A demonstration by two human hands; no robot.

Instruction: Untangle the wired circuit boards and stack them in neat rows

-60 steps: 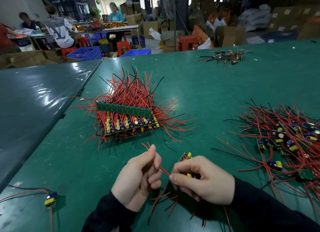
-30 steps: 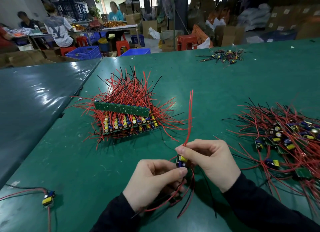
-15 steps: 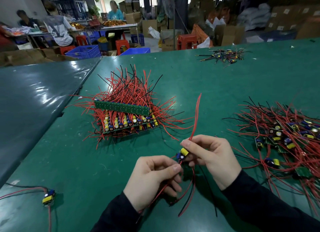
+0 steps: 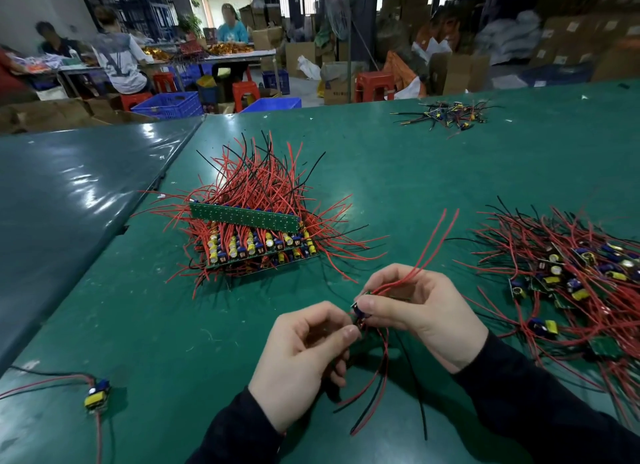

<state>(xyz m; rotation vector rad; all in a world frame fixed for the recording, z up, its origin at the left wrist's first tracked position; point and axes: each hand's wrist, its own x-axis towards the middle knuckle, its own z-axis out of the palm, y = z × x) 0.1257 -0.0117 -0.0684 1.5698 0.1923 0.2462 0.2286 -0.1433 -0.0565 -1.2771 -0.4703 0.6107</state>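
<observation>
Left hand: the left hand (image 4: 304,356) is low and centre, fingers curled, thumb and forefinger pinching the lower end of a small wired circuit board (image 4: 359,312).
Right hand: the right hand (image 4: 420,311) is just right of the left, thumb pressed on the board's upper end, fingers curled round it from behind.
Held board: above the table (image 4: 398,173), between the two hands; mostly hidden by the fingertips, a dark blue part showing.
Held wires: two red leads (image 4: 437,237) rise up and to the right from the right hand; further red and black leads (image 4: 379,384) hang below both hands onto the table.
Stacked rows: a stack of boards (image 4: 256,242) lies left of centre, well apart from the hands, yellow and blue parts in rows, one green board (image 4: 244,216) standing on edge along its top, red and black wires fanning out behind and to both sides.
Tangled pile: a loose heap of boards (image 4: 568,276) is on the right, near the right hand.
Far pile: a small bunch of wired parts (image 4: 446,115) lies near the far edge.
Stray board: a single board (image 4: 97,392) with yellow and blue parts lies at lower left, its wires trailing off the left edge.
</observation>
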